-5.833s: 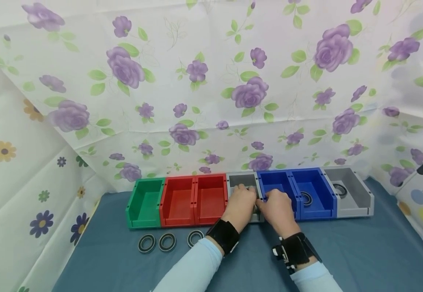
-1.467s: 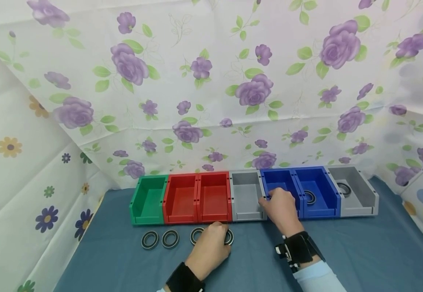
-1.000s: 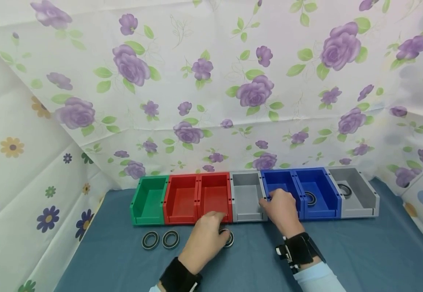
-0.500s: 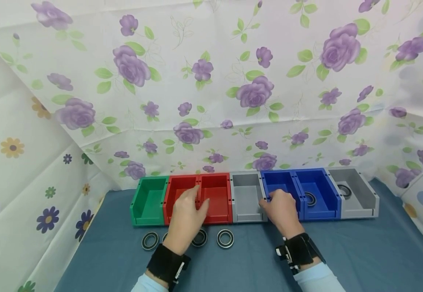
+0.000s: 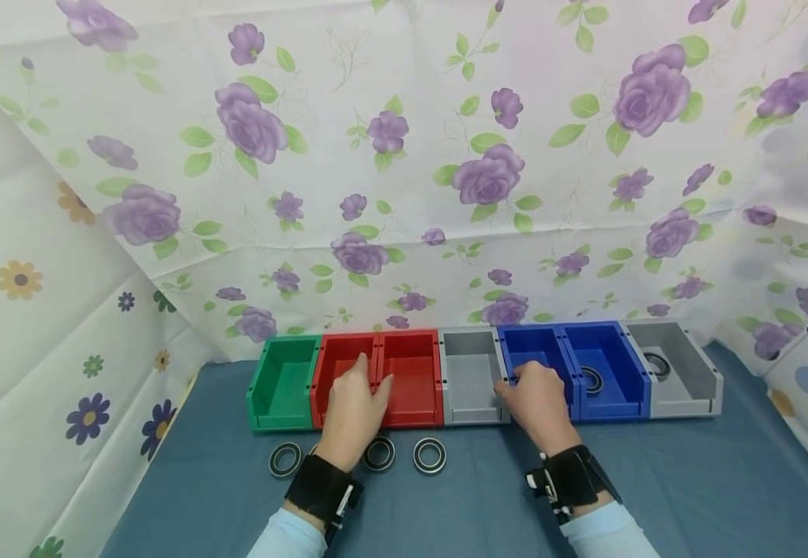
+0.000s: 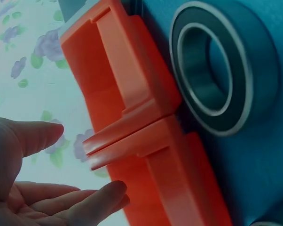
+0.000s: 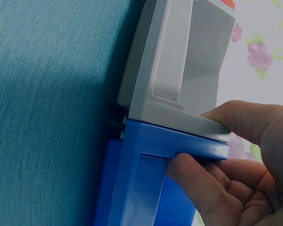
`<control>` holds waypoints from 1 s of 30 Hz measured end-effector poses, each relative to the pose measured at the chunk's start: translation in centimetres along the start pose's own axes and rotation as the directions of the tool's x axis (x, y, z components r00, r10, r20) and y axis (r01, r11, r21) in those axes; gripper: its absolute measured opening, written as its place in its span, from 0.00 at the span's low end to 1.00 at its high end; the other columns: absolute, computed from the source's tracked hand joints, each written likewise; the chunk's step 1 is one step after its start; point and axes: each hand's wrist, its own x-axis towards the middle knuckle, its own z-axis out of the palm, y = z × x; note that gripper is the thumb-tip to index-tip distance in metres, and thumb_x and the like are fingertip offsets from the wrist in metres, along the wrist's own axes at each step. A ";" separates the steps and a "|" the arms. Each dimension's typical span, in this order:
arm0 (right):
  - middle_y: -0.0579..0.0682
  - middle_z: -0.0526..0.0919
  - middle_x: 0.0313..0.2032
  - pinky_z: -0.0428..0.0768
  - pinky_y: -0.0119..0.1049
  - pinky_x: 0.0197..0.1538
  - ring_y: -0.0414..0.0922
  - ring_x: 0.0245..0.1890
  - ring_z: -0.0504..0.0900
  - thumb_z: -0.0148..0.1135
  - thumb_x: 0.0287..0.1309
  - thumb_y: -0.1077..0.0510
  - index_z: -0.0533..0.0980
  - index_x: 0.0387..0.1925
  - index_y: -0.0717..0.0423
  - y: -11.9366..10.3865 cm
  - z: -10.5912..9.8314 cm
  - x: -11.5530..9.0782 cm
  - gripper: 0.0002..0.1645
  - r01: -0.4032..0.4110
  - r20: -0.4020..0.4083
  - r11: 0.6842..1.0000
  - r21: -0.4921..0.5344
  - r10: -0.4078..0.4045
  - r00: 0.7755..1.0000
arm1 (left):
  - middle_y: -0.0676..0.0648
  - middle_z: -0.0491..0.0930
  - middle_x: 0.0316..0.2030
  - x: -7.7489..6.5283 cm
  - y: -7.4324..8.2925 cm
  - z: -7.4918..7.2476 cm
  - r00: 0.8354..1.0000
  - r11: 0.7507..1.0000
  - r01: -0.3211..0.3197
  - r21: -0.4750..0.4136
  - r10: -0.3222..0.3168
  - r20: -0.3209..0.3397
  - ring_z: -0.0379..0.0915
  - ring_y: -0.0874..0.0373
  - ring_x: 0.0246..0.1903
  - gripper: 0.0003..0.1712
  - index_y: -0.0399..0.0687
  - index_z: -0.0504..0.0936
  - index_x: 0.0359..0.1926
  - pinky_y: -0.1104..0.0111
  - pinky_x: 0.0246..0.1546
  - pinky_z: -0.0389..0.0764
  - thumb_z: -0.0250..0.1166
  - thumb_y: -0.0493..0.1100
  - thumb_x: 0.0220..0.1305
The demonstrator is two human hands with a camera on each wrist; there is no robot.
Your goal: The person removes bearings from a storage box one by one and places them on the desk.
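While right hand [image 5: 535,403] pinches adjoining walls of grey bin [image 5: 472,380] and blue bin [image 7: 141,188], left hand [image 5: 352,411], thumb and fingers apart, holds nothing over red bins [image 5: 412,380]. Apparently done: two bearings [image 5: 600,379] inside bins, right of frame. Apparently left: loose bearings [image 5: 429,442] on bench [image 5: 467,504], lower left-centre.

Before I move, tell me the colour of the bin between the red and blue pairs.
Grey: that bin shows best in the head view.
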 end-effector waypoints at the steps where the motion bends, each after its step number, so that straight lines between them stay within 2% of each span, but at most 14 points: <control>1: 0.59 0.79 0.42 0.73 0.33 0.23 0.44 0.25 0.75 0.63 0.53 0.48 0.77 0.48 0.64 0.0 0.0 0.0 0.27 -0.001 0.000 1.000 0.001 0.001 1.000 | 0.52 0.67 0.16 0.1 0.0 0.1 1.000 1.000 0.014 0.000 -0.014 0.009 0.65 0.65 0.14 0.39 0.34 0.64 0.64 0.77 0.17 0.70 0.63 0.53 0.59; 4: 0.58 0.79 0.41 0.73 0.33 0.22 0.44 0.25 0.75 0.63 0.53 0.48 0.77 0.48 0.64 -0.1 0.0 0.0 0.27 -0.003 -0.003 1.000 -0.003 0.003 1.000 | 0.52 0.69 0.17 0.2 -0.1 0.4 0.998 0.999 0.054 -0.007 -0.054 0.032 0.69 0.64 0.16 0.39 0.34 0.63 0.64 0.75 0.19 0.73 0.64 0.53 0.59; 7: 0.59 0.79 0.42 0.73 0.33 0.22 0.45 0.25 0.75 0.62 0.53 0.48 0.77 0.48 0.64 -0.1 0.0 0.0 0.27 -0.003 0.000 1.000 -0.007 0.003 1.000 | 0.50 0.76 0.23 0.3 -0.2 0.7 0.996 0.997 0.080 -0.017 -0.080 0.047 0.75 0.62 0.23 0.37 0.34 0.66 0.62 0.71 0.27 0.77 0.64 0.52 0.59; 10: 0.60 0.79 0.44 0.74 0.33 0.23 0.45 0.26 0.75 0.63 0.53 0.48 0.77 0.48 0.64 -0.1 0.0 0.1 0.27 -0.006 0.000 1.000 -0.011 0.006 1.000 | 0.47 0.78 0.28 0.3 -0.3 0.9 0.995 0.996 0.086 -0.022 -0.085 0.061 0.76 0.61 0.26 0.35 0.35 0.68 0.61 0.68 0.31 0.78 0.63 0.51 0.59; 15: 0.61 0.78 0.46 0.75 0.34 0.25 0.45 0.27 0.75 0.63 0.53 0.48 0.76 0.49 0.64 -0.1 0.0 0.0 0.28 -0.011 0.006 1.000 -0.017 0.011 1.000 | 0.49 0.77 0.25 0.3 -0.5 0.9 0.994 0.996 0.079 -0.033 -0.076 0.078 0.73 0.65 0.22 0.30 0.35 0.70 0.59 0.70 0.27 0.78 0.61 0.49 0.62; 19: 0.61 0.78 0.47 0.77 0.36 0.27 0.45 0.28 0.75 0.63 0.53 0.47 0.76 0.49 0.64 -0.2 0.1 0.0 0.28 -0.016 0.008 1.000 -0.019 0.016 1.000 | 0.50 0.76 0.25 0.4 -0.5 0.7 0.990 0.994 0.098 -0.056 -0.091 0.105 0.70 0.65 0.20 0.27 0.36 0.72 0.57 0.73 0.25 0.76 0.60 0.48 0.63; 23: 0.61 0.78 0.46 0.77 0.36 0.27 0.45 0.28 0.75 0.63 0.53 0.48 0.76 0.49 0.64 -0.2 0.1 0.0 0.28 -0.009 0.010 1.000 -0.020 0.010 1.000 | 0.50 0.77 0.28 0.5 -0.4 0.7 0.986 0.990 0.118 -0.074 -0.108 0.129 0.71 0.65 0.21 0.19 0.39 0.76 0.49 0.73 0.25 0.76 0.61 0.47 0.62; 27: 0.61 0.78 0.46 0.78 0.37 0.28 0.44 0.28 0.76 0.63 0.53 0.48 0.77 0.49 0.64 -0.1 0.0 0.0 0.28 0.003 0.009 1.000 -0.025 -0.002 1.000 | 0.52 0.75 0.24 0.7 -0.4 0.7 0.981 0.988 0.129 -0.085 -0.115 0.157 0.70 0.64 0.20 0.11 0.42 0.77 0.41 0.72 0.26 0.76 0.60 0.45 0.63; 30: 0.60 0.79 0.44 0.77 0.37 0.28 0.43 0.27 0.76 0.63 0.52 0.47 0.77 0.48 0.64 0.0 -0.2 0.0 0.28 0.011 0.000 1.000 -0.025 -0.011 1.000 | 0.52 0.74 0.23 1.0 -0.4 0.7 0.978 0.987 0.135 -0.083 -0.120 0.170 0.70 0.63 0.20 0.09 0.43 0.77 0.38 0.72 0.25 0.76 0.60 0.44 0.63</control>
